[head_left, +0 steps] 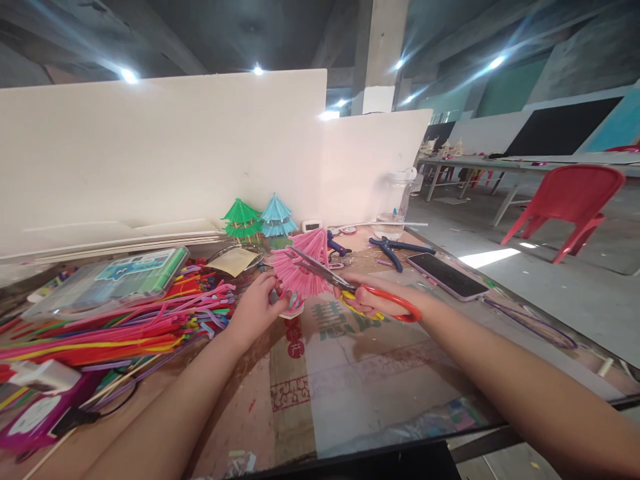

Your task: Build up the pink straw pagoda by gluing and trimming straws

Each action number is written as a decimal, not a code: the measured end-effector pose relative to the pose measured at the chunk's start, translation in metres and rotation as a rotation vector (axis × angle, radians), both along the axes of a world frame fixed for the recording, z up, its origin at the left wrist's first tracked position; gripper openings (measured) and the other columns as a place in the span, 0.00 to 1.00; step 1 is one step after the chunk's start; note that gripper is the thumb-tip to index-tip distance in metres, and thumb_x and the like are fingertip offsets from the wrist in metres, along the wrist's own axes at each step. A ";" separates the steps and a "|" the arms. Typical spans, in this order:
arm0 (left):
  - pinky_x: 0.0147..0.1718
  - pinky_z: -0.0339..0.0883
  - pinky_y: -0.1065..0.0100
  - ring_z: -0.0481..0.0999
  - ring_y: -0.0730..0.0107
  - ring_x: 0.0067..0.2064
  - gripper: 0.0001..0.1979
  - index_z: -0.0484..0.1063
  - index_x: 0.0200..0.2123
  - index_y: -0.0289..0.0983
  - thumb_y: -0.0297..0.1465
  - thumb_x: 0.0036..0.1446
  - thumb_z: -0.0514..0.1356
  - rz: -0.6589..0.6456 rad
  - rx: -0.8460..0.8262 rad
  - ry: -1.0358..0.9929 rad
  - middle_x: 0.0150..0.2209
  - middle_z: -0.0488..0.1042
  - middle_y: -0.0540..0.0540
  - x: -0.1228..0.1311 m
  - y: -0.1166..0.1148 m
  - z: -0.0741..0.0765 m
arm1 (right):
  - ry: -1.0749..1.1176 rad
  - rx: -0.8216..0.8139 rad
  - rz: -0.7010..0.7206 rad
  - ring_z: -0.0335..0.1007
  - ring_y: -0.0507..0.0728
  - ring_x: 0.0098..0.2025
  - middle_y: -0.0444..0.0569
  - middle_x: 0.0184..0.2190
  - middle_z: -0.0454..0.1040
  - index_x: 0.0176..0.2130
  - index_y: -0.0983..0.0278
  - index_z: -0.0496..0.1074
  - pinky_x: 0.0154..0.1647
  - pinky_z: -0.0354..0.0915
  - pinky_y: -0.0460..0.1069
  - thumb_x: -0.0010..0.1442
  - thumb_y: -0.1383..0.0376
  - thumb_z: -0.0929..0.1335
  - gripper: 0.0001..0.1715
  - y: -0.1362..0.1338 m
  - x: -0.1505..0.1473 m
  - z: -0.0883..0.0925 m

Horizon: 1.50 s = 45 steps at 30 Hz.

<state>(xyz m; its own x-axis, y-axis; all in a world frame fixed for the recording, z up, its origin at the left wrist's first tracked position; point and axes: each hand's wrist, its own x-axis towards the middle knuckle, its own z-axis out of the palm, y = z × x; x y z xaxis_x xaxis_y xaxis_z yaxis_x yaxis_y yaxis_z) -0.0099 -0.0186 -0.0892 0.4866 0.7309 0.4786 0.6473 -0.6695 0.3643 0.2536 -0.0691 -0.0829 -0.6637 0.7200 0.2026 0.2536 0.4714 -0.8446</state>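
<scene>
My left hand (261, 299) is closed around the base of a pink pipe-cleaner pagoda (303, 263), which is tilted over above the table. Scissors (367, 298) with one orange and one yellow handle are in my right hand (357, 297). Their blades lie across the pink layered roof, slightly parted. Behind the pink piece stand a green pipe-cleaner pagoda (242, 219) and a light blue one (277, 215), both upright. My left fingers partly hide the lower part of the pink piece.
Loose pipe cleaners (145, 327) and a clear plastic case (107, 283) cover the left side. Dark blue pliers (390, 252), a phone (447, 275) and a clear jug (397, 200) are at the right. A white board (165, 153) stands behind; a red chair (570, 200) is beyond.
</scene>
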 end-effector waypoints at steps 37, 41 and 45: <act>0.44 0.65 0.58 0.70 0.58 0.45 0.08 0.67 0.31 0.38 0.35 0.56 0.53 -0.020 0.034 0.034 0.39 0.70 0.42 0.002 -0.002 -0.003 | 0.023 -0.058 -0.013 0.50 0.48 0.25 0.41 0.29 0.54 0.43 0.61 0.59 0.19 0.53 0.43 0.51 0.33 0.56 0.39 -0.006 -0.004 0.006; 0.44 0.65 0.58 0.71 0.59 0.44 0.07 0.68 0.32 0.38 0.35 0.56 0.54 -0.029 0.029 -0.001 0.39 0.71 0.42 0.004 -0.002 -0.005 | 0.013 -0.016 -0.067 0.51 0.48 0.23 0.41 0.27 0.55 0.40 0.61 0.60 0.19 0.54 0.43 0.51 0.33 0.57 0.38 -0.009 -0.004 0.010; 0.43 0.65 0.59 0.71 0.59 0.43 0.08 0.68 0.31 0.38 0.35 0.56 0.54 -0.027 0.023 -0.010 0.38 0.71 0.42 0.004 -0.002 -0.006 | 0.000 -0.004 -0.044 0.51 0.49 0.25 0.43 0.30 0.57 0.44 0.62 0.60 0.19 0.56 0.44 0.56 0.37 0.56 0.34 -0.004 -0.004 0.003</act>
<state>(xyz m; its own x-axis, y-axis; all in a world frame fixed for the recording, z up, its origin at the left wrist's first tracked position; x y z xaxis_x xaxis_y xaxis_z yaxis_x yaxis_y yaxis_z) -0.0058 -0.0202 -0.0948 0.5012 0.7061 0.5003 0.6253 -0.6952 0.3547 0.2497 -0.0731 -0.0798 -0.6311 0.7495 0.2000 0.2740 0.4566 -0.8464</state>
